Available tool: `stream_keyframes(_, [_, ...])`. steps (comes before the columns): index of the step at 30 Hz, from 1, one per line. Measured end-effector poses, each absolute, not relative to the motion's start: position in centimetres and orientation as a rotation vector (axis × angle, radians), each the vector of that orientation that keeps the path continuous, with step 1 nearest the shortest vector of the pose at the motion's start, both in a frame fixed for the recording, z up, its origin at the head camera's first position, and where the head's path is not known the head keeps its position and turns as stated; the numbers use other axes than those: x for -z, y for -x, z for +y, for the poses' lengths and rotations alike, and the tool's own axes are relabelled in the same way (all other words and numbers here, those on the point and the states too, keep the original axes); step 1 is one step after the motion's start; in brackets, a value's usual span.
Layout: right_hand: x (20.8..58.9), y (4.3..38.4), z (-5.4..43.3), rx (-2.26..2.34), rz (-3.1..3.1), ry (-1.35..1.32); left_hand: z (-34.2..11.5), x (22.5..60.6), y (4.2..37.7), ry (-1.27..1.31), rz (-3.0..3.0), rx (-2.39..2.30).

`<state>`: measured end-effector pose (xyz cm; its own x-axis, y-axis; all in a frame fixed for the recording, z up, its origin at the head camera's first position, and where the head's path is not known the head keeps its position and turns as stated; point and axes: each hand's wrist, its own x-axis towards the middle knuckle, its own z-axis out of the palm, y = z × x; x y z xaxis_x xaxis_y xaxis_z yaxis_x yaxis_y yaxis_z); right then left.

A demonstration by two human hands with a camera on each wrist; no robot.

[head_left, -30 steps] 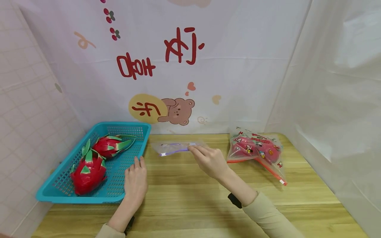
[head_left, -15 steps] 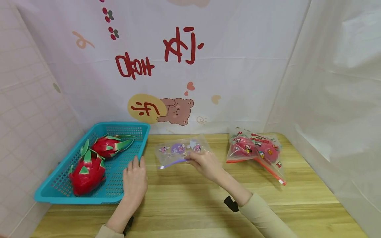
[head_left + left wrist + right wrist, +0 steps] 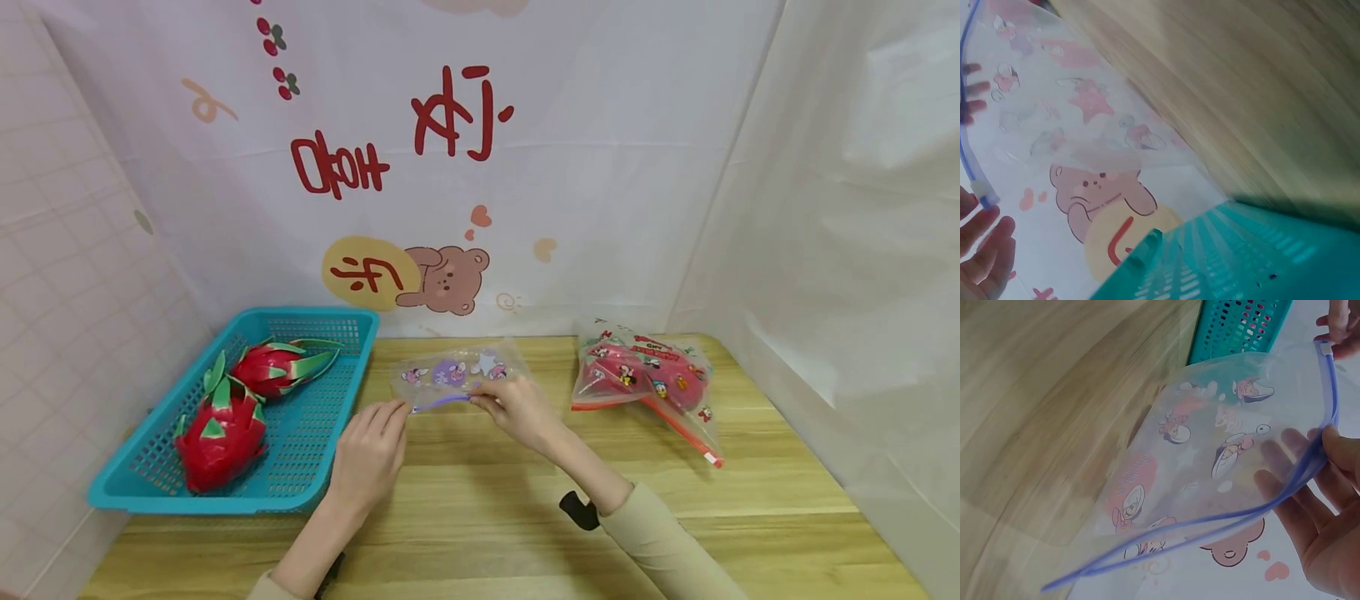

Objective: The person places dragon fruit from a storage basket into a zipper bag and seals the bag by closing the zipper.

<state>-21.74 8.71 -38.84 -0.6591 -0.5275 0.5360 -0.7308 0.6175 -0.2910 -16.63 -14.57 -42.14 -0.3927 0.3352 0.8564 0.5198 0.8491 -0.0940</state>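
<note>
A clear zip bag (image 3: 450,373) with cartoon prints and a purple zip edge hangs low over the table, between both hands. My right hand (image 3: 525,412) pinches the middle of its zip edge, thumb on the near side and fingers behind the film in the right wrist view. At the left end, the fingertips of my left hand (image 3: 367,454) pinch the corner by the white slider (image 3: 1325,348). The two zip strips part into a narrow gap toward the far end. Two red dragon fruits, one nearer (image 3: 222,442) and one farther (image 3: 268,371), lie in the basket.
The turquoise basket (image 3: 187,504) stands on the left of the wooden table (image 3: 480,533), beside my left forearm. At the back right lie two printed bags with red zips (image 3: 682,429), pinkish-red things inside. A white printed cloth (image 3: 600,167) hangs behind.
My left hand has left the basket's rim and moved right to the bag's corner. The right hand has lowered the bag slightly and tipped it so its printed face shows.
</note>
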Motion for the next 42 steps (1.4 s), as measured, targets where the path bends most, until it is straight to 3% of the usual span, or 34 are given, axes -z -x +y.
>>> stream_keyframes(42, [38.1, 21.7, 8.1, -0.647, -2.464, -0.996, -12.5, 42.8, 17.4, 0.673, -2.023, 0.084])
